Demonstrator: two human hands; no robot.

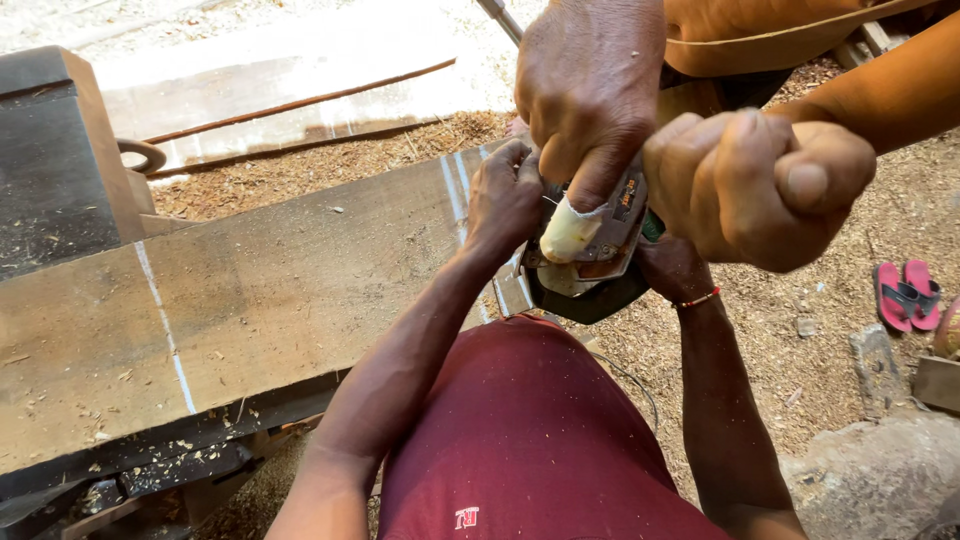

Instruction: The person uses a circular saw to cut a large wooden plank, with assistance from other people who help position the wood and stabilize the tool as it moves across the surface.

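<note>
The person's left hand [505,200] and right hand [672,268] are reaching far, fingers clamping a power tool [590,255] at the plank's [250,290] right end. A co-worker's hands [600,90] are gripping the same tool from the far side, one finger bandaged.

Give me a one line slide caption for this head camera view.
Two people's hands crowd a power tool at the end of a chalk-marked plank; left hand and right hand grip it from below.
</note>
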